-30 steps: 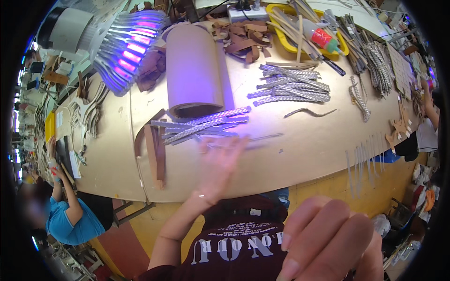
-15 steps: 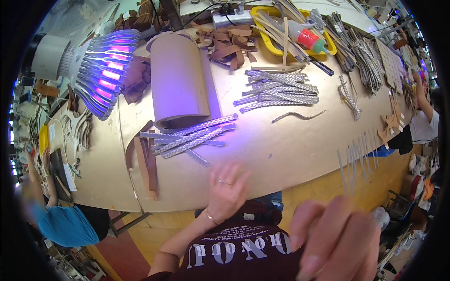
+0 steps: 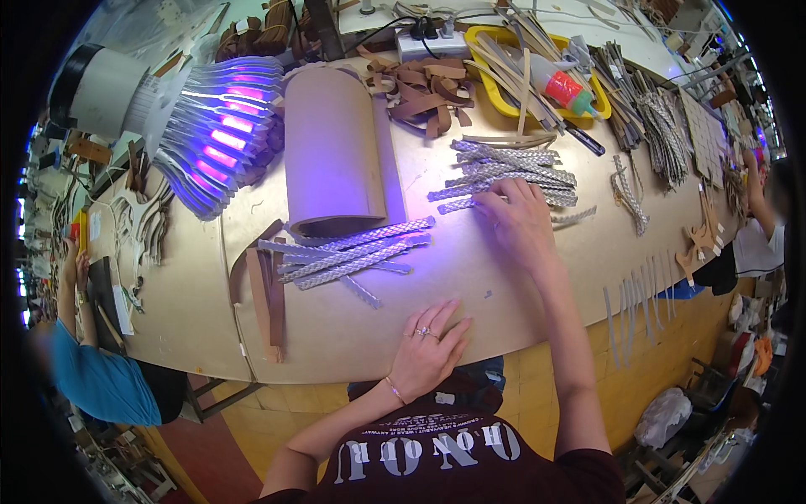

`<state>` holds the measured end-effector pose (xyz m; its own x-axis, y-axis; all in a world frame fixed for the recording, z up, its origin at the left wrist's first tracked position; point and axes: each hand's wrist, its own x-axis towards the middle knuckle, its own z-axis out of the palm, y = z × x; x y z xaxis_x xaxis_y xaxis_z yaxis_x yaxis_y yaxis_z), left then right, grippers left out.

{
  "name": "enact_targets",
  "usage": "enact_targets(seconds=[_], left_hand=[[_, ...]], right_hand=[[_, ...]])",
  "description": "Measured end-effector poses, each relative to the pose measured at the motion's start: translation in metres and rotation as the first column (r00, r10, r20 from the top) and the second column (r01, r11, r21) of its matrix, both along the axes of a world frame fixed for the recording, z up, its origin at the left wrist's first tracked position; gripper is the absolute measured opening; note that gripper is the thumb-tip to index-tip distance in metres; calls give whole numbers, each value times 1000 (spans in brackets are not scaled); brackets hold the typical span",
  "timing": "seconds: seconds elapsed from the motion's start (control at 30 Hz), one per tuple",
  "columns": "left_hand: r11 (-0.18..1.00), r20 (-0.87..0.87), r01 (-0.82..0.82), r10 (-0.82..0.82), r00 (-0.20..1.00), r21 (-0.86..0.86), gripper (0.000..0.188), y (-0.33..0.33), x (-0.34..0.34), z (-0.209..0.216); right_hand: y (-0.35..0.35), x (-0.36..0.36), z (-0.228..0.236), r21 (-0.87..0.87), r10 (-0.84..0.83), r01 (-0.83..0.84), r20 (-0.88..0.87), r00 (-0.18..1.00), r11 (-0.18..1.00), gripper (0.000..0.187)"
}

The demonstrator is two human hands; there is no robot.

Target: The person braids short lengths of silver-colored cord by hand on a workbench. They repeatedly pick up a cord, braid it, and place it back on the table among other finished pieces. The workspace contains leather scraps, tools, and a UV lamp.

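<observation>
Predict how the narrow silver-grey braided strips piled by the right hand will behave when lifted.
The silver-grey braided strips probably bend rather than snap, given their woven texture. They look light for their length, being slender. Because they overlap and cross, lifting one may drag its neighbours.

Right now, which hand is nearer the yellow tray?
The right hand, at braided strips in front of the yellow tray; the left hand is farther off, near the table edge.

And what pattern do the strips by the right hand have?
The strips have a braided pattern in silvery grey; the head view shows it.
</observation>
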<state>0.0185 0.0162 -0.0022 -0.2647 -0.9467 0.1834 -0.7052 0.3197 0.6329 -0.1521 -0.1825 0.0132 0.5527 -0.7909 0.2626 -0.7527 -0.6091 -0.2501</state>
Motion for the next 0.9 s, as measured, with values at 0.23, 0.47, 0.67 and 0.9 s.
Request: enact_targets(seconds=[0.23, 0.47, 0.67, 0.9], left_hand=[[999, -20, 19, -20, 1000, -47, 34, 1, 4, -2], [975, 56, 74, -63, 996, -207, 44, 15, 5, 7], [996, 253, -7, -15, 967, 85, 71, -6, -4, 1], [985, 262, 2, -48, 964, 175, 78, -11, -1, -3]], right_hand=[[-13, 17, 21, -106, 21, -18, 34, 999, 994, 12], [66, 4, 65, 404, 59, -78, 59, 996, 911, 11], [88, -3, 31, 416, -151, 117, 50, 987, 902, 14], [109, -76, 36, 196, -582, 552, 153, 799, 810, 22]])
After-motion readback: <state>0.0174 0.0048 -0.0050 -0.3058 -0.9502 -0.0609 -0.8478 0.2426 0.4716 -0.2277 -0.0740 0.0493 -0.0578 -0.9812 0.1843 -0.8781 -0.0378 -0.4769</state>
